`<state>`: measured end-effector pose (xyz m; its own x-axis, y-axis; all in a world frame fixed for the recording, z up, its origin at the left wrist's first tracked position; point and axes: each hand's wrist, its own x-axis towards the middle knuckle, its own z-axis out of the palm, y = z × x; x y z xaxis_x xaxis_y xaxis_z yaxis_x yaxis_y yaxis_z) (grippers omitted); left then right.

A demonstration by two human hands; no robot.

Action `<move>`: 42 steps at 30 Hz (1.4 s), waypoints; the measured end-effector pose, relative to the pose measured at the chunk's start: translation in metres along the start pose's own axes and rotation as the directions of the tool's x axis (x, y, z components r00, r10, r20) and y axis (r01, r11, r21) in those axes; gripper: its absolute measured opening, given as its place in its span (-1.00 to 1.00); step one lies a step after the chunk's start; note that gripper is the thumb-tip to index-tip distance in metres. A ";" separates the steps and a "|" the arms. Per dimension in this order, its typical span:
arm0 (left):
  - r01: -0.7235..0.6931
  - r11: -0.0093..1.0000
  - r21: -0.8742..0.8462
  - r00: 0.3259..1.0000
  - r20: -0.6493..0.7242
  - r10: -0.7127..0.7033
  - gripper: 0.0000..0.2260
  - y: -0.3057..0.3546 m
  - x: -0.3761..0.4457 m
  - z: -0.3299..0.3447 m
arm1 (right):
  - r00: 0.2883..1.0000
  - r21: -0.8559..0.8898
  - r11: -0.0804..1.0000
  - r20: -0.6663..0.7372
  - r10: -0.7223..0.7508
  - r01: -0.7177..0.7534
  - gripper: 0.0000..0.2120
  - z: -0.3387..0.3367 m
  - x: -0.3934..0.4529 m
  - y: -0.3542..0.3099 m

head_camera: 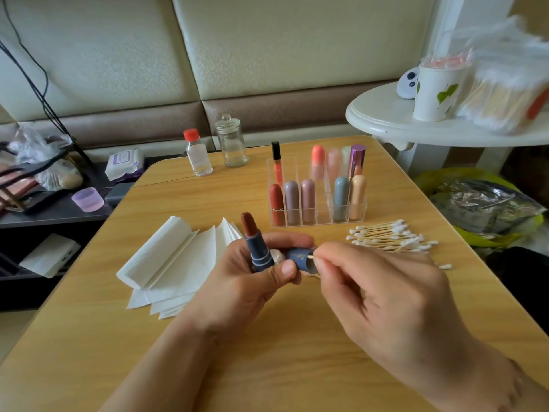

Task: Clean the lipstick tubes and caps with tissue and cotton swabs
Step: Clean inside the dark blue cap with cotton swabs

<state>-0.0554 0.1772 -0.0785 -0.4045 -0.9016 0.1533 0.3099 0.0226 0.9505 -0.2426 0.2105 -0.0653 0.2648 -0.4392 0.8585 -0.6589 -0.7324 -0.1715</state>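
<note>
My left hand (252, 281) holds two things at once: a dark blue lipstick tube (258, 251) standing upright with its brown-red stick exposed, and its dark blue cap (301, 258) lying sideways, open end to the right. A bit of crumpled tissue (277, 256) shows between them. My right hand (377, 289) pinches a cotton swab (310, 257) whose front end is inside the cap's mouth. Its other white tip (445, 266) sticks out behind my fingers. Folded white tissues (175, 263) lie left of my hands on the wooden table (267, 352).
A clear organiser (318, 203) with several lipsticks stands behind my hands. Loose cotton swabs (389, 236) lie at the right. A red-capped bottle (198, 154) and a glass jar (233, 147) stand at the back. A white side table (416, 123) holds a paper cup (436, 93).
</note>
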 end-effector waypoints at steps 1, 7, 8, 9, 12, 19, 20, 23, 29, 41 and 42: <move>-0.011 0.998 0.060 1.000 -0.002 0.011 -0.64 -0.001 0.000 -0.001 | 1.000 0.025 1.000 -0.008 0.006 -0.006 -0.87 0.000 0.000 0.000; -0.061 0.998 -0.030 0.998 -0.002 0.061 -0.65 -0.005 0.001 -0.006 | 0.996 0.253 0.965 -0.026 0.083 -0.074 -0.83 -0.002 0.004 0.000; -0.061 0.992 -0.111 0.998 0.007 0.063 -0.67 -0.003 0.001 -0.007 | 0.997 0.298 0.952 -0.020 0.080 -0.071 -0.82 -0.002 0.005 0.000; -0.061 0.983 -0.174 0.998 0.016 0.064 -0.69 -0.003 0.000 -0.007 | 0.997 0.337 0.939 -0.016 0.076 -0.066 -0.80 -0.001 0.005 0.001; -0.058 0.961 -0.272 0.995 0.057 0.076 -0.74 -0.002 -0.001 -0.006 | 0.997 0.378 0.925 -0.041 0.069 -0.048 -0.78 -0.002 0.004 0.001; -0.036 0.956 -0.290 0.990 0.117 0.073 -0.78 0.000 0.000 -0.004 | 0.991 0.371 0.928 -0.131 0.016 0.034 -0.84 -0.009 0.005 -0.002; -0.036 0.957 -0.288 0.990 0.119 0.073 -0.79 0.000 0.000 -0.004 | 0.989 0.359 0.932 -0.145 0.008 0.045 -0.84 -0.010 0.005 -0.002; -0.024 0.959 -0.284 0.992 0.113 0.059 -0.77 0.000 0.000 -0.002 | 0.988 0.304 0.950 -0.155 -0.022 0.069 -0.83 -0.011 0.005 -0.003; -0.015 0.963 -0.269 0.994 0.104 0.045 -0.75 -0.002 0.001 0.000 | 0.992 -0.040 0.996 -0.089 -0.086 0.082 -0.81 -0.002 0.002 0.002; -0.003 0.976 -0.216 0.997 0.078 0.020 -0.72 -0.007 0.000 0.000 | 0.991 -0.191 0.977 -0.070 -0.114 0.099 -0.80 -0.002 0.007 -0.004; -0.003 0.978 -0.210 0.997 0.077 0.019 -0.71 -0.007 0.000 0.000 | 0.992 -0.186 0.978 -0.069 -0.105 0.091 -0.79 -0.002 0.007 -0.004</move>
<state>-0.0576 0.1769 -0.0852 -0.4633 -0.8651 0.1920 0.4850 -0.0662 0.8720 -0.2396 0.2115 -0.0571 0.2834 -0.3227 0.9031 -0.7516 -0.6596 0.0001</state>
